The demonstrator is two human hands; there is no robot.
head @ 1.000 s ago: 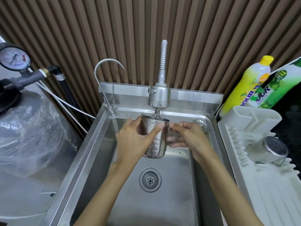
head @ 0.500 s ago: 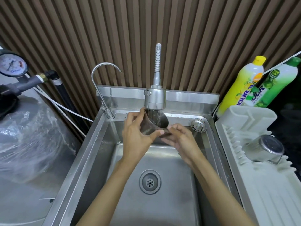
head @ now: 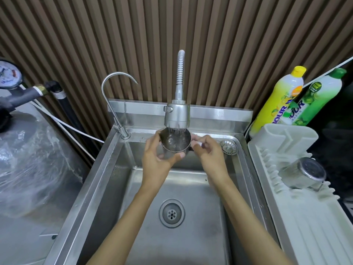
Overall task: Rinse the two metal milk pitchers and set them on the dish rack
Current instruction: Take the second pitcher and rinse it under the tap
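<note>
left hand (head: 155,157) cups the pitcher (head: 175,140), right hand (head: 207,151) pinches its handle at 3 o'clock, mouth tilted under the spray (head: 177,116) so water floods inside; second pitcher (head: 303,175) drains on the rack (head: 313,217).

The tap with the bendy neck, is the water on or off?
On. Streams of water fall from the spray head straight into the tilted milk pitcher, which the left hand holds just beneath it.

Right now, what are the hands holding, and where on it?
A round metal milk pitcher under the spray tap: left hand grips its body, right hand its handle side.
</note>
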